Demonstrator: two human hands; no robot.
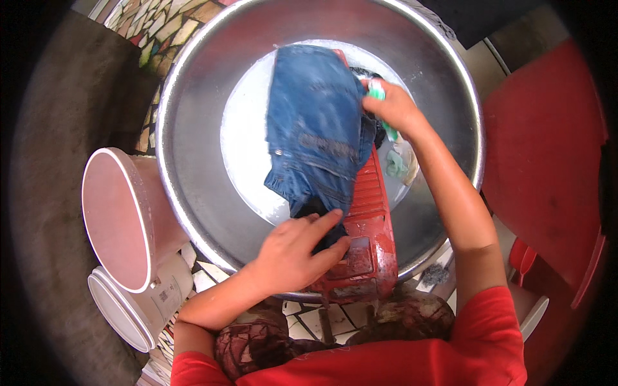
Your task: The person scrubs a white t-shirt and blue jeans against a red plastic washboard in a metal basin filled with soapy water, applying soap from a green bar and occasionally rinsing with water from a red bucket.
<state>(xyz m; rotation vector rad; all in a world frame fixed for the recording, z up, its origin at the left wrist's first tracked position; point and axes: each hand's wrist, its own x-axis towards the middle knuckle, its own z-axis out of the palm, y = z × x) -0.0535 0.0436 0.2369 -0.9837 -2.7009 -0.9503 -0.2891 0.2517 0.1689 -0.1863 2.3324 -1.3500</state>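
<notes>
A blue denim garment (314, 106) lies spread along a red plastic washboard (369, 193), which leans inside a large round metal basin (203, 183). My left hand (299, 251) rests on the garment's lower end, thumb and forefinger apart, holding the cloth against the board. At the garment's right edge, my right hand (396, 108) grips a green-and-white object (376, 90); blur hides whether it is a brush or something else. Black cloth (380, 137) shows beneath that hand. A pale green cloth piece (397, 164) lies low in the basin.
On the left, a pinkish bucket (164, 207) lies tipped beside a white bucket (166, 289). A large red plastic surface (540, 169) stands close on the right, with a small red scoop-like item (521, 255) below it. Stone mosaic flooring (174, 34) surrounds the basin.
</notes>
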